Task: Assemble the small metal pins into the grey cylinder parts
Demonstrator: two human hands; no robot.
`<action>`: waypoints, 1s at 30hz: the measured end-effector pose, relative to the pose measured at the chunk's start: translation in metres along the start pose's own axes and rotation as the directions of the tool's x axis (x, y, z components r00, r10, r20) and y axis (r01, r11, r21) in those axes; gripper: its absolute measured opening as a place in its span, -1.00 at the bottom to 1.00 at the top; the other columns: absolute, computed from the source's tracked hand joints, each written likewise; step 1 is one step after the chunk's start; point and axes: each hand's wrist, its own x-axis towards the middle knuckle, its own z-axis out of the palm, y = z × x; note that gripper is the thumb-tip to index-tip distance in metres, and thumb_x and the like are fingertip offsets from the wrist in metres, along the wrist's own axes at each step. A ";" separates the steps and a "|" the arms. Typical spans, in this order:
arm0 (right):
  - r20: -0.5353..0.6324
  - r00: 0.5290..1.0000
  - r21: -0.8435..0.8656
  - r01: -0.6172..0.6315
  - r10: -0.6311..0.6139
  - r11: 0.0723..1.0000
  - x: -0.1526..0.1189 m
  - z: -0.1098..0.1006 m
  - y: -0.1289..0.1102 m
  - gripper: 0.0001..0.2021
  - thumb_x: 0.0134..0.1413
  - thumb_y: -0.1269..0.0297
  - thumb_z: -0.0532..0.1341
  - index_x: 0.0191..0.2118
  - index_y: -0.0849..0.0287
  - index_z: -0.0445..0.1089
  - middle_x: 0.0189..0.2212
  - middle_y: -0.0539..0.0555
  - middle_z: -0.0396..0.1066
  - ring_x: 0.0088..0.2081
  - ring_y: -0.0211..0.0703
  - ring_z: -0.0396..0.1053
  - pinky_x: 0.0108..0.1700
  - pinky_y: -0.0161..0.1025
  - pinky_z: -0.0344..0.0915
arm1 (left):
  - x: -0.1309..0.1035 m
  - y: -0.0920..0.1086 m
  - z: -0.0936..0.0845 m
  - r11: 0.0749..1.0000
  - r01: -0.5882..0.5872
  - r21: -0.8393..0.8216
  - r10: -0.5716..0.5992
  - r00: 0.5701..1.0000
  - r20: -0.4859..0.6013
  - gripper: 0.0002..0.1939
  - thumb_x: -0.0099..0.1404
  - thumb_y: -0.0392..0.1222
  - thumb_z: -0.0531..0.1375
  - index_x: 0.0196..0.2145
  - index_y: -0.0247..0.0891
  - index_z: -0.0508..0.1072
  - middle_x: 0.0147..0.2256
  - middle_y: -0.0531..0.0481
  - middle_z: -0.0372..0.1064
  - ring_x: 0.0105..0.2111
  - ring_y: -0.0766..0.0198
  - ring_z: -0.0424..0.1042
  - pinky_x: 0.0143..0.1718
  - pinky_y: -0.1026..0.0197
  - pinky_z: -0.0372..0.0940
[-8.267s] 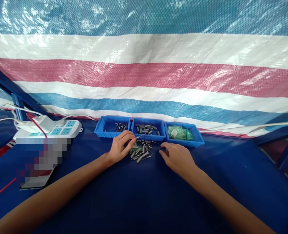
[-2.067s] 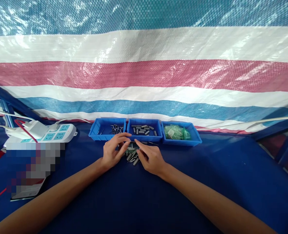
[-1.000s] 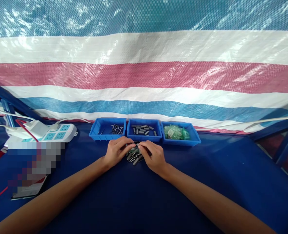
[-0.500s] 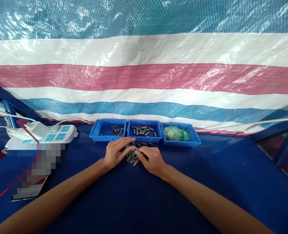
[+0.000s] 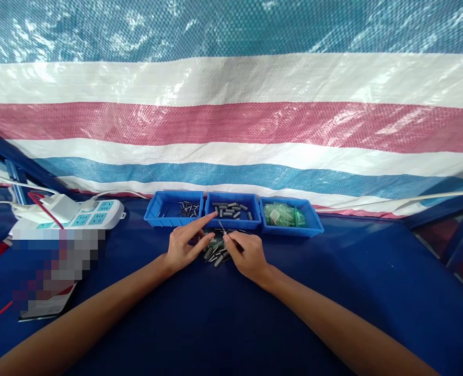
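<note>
My right hand [image 5: 247, 254] pinches a thin metal pin [image 5: 222, 227] between thumb and fingertips, its free end pointing up and to the left. My left hand [image 5: 184, 245] is open, index finger stretched toward the middle bin and thumb apart from it, with nothing visible in it. Between and below both hands lies a small pile of grey cylinders and thin metal pins [image 5: 216, 255] on the blue table. The middle blue bin [image 5: 235, 225] behind the hands holds short grey cylinders [image 5: 228, 212].
The left blue bin [image 5: 159, 222] holds dark thin pins [image 5: 189, 210]. In the right blue bin [image 5: 294, 231] are clear and green plastic bits [image 5: 281, 214]. A white power strip [image 5: 114, 215] with plugs and a phone [image 5: 45, 309] lie at the left. Striped sheeting [image 5: 231, 125] hangs behind.
My left index finger has lifted and straightened, and the left thumb has drawn away from the right fingertips. The thin pin now shows clearly in my right hand, which moved slightly right.
</note>
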 end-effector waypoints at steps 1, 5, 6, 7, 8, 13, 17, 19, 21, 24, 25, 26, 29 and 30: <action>0.016 1.000 0.009 0.023 -0.023 1.000 0.000 0.000 0.000 -0.73 0.22 0.36 0.06 -0.53 0.20 0.26 -0.66 -0.07 0.17 -0.61 -0.37 0.12 -0.48 -0.35 0.05 | 0.000 0.000 0.000 1.000 -0.001 -0.004 0.001 1.000 0.008 -0.54 0.27 -0.28 0.18 0.13 -0.20 0.29 -0.05 -0.10 0.44 -0.56 0.51 0.35 -0.42 0.39 0.36; -0.009 1.000 -0.011 -0.021 0.021 1.000 0.000 0.000 0.000 -0.72 0.23 0.34 0.06 -0.53 0.20 0.25 -0.67 -0.08 0.14 -0.62 -0.37 0.10 -0.49 -0.35 0.05 | -0.003 -0.002 0.002 0.999 -0.035 -0.012 0.035 0.999 0.003 -0.53 0.26 -0.33 0.17 0.13 -0.18 0.27 -0.10 -0.06 0.48 -0.55 0.49 0.37 -0.41 0.39 0.36; -0.024 0.999 -0.020 -0.043 0.043 0.999 0.000 0.000 0.000 -0.71 0.23 0.34 0.05 -0.54 0.19 0.25 -0.68 -0.09 0.12 -0.62 -0.37 0.09 -0.50 -0.35 0.04 | -0.003 -0.003 0.003 0.999 -0.040 -0.017 0.040 0.999 -0.008 -0.52 0.26 -0.35 0.17 0.13 -0.18 0.26 -0.11 -0.05 0.49 -0.56 0.49 0.37 -0.41 0.38 0.37; -0.030 0.998 -0.025 -0.053 0.053 0.998 0.000 0.000 0.001 -0.71 0.23 0.33 0.05 -0.54 0.19 0.24 -0.68 -0.09 0.11 -0.62 -0.37 0.09 -0.50 -0.35 0.04 | -0.003 -0.003 0.003 0.999 -0.043 -0.024 0.043 0.999 -0.018 -0.50 0.25 -0.36 0.17 0.14 -0.19 0.25 -0.12 -0.05 0.49 -0.57 0.50 0.36 -0.41 0.38 0.37; -0.022 0.999 -0.024 -0.046 0.046 0.999 -0.001 0.000 0.001 -0.70 0.23 0.34 0.05 -0.54 0.19 0.24 -0.68 -0.09 0.12 -0.62 -0.37 0.09 -0.49 -0.35 0.04 | -0.003 -0.004 0.004 0.998 -0.044 -0.033 0.043 0.999 -0.024 -0.49 0.25 -0.37 0.17 0.15 -0.19 0.24 -0.12 -0.06 0.49 -0.58 0.50 0.35 -0.42 0.38 0.37; 0.042 0.996 -0.002 0.073 -0.073 0.997 -0.002 0.002 0.002 -0.72 0.21 0.37 0.06 -0.54 0.20 0.23 -0.66 -0.07 0.17 -0.61 -0.37 0.11 -0.48 -0.34 0.05 | -0.003 -0.004 0.004 0.997 -0.051 -0.050 0.050 0.999 -0.021 -0.49 0.25 -0.38 0.16 0.15 -0.20 0.23 -0.10 -0.08 0.48 -0.58 0.51 0.34 -0.43 0.38 0.37; -0.017 1.000 -0.041 0.009 -0.010 0.999 -0.002 0.002 0.001 -0.72 0.23 0.35 0.04 -0.53 0.19 0.25 -0.67 -0.07 0.16 -0.62 -0.36 0.11 -0.48 -0.35 0.05 | -0.004 -0.005 0.005 0.997 -0.036 -0.070 0.034 0.999 -0.024 -0.52 0.25 -0.38 0.16 0.12 -0.23 0.25 -0.11 -0.08 0.49 -0.56 0.49 0.36 -0.42 0.38 0.37; -0.016 1.000 -0.053 -0.004 0.003 0.999 -0.002 0.001 0.000 -0.70 0.23 0.34 0.04 -0.54 0.19 0.23 -0.68 -0.08 0.14 -0.62 -0.36 0.11 -0.48 -0.34 0.05 | -0.004 -0.005 0.005 0.997 -0.021 -0.080 0.018 0.999 -0.034 -0.56 0.25 -0.38 0.15 0.09 -0.24 0.27 -0.11 -0.10 0.49 -0.55 0.48 0.36 -0.42 0.37 0.37; -0.007 1.000 -0.053 0.002 -0.002 0.999 -0.002 0.001 -0.001 -0.69 0.24 0.34 0.03 -0.55 0.18 0.21 -0.67 -0.07 0.13 -0.62 -0.36 0.11 -0.48 -0.34 0.04 | -0.004 -0.004 0.006 0.996 -0.008 -0.092 0.004 0.999 -0.046 -0.60 0.25 -0.39 0.16 0.04 -0.24 0.30 -0.13 -0.09 0.49 -0.57 0.49 0.33 -0.45 0.37 0.35; -0.019 1.000 -0.057 0.002 -0.003 0.998 -0.002 0.001 -0.002 -0.69 0.23 0.35 0.03 -0.56 0.18 0.20 -0.67 -0.07 0.14 -0.62 -0.36 0.11 -0.49 -0.33 0.04 | -0.003 -0.004 0.007 0.992 -0.002 -0.124 -0.007 0.997 -0.071 -0.64 0.24 -0.41 0.17 -0.01 -0.24 0.30 -0.15 -0.08 0.49 -0.59 0.50 0.30 -0.51 0.38 0.31; -0.028 1.000 -0.060 -0.007 0.006 0.998 -0.002 0.000 -0.002 -0.69 0.23 0.34 0.03 -0.56 0.18 0.20 -0.68 -0.07 0.14 -0.62 -0.36 0.12 -0.49 -0.34 0.04 | -0.003 -0.004 0.007 0.991 -0.001 -0.135 -0.011 0.996 -0.085 -0.65 0.23 -0.41 0.17 -0.02 -0.24 0.30 -0.16 -0.08 0.49 -0.60 0.50 0.29 -0.53 0.38 0.30; -0.040 0.999 -0.063 -0.024 0.021 0.998 -0.002 0.000 -0.002 -0.69 0.23 0.34 0.03 -0.56 0.18 0.20 -0.68 -0.08 0.14 -0.63 -0.37 0.11 -0.50 -0.34 0.04 | -0.003 -0.004 0.007 0.989 0.002 -0.146 -0.016 0.995 -0.097 -0.66 0.24 -0.40 0.17 -0.03 -0.24 0.29 -0.16 -0.09 0.49 -0.60 0.50 0.29 -0.54 0.39 0.29; -0.061 0.996 -0.060 -0.061 0.057 0.996 -0.001 0.000 -0.001 -0.68 0.23 0.34 0.03 -0.57 0.18 0.19 -0.70 -0.09 0.11 -0.65 -0.38 0.10 -0.51 -0.35 0.03 | -0.003 -0.004 0.007 0.986 0.008 -0.166 -0.027 0.993 -0.115 -0.68 0.25 -0.39 0.16 -0.04 -0.26 0.28 -0.17 -0.11 0.49 -0.60 0.51 0.31 -0.55 0.39 0.29; -0.053 0.998 -0.054 -0.048 0.045 0.997 -0.001 0.000 -0.001 -0.68 0.23 0.35 0.03 -0.57 0.18 0.18 -0.70 -0.09 0.10 -0.65 -0.38 0.09 -0.51 -0.34 0.03 | -0.003 -0.004 0.007 0.986 0.006 -0.169 -0.025 0.993 -0.114 -0.68 0.25 -0.39 0.16 -0.04 -0.26 0.27 -0.16 -0.12 0.48 -0.59 0.51 0.33 -0.54 0.39 0.29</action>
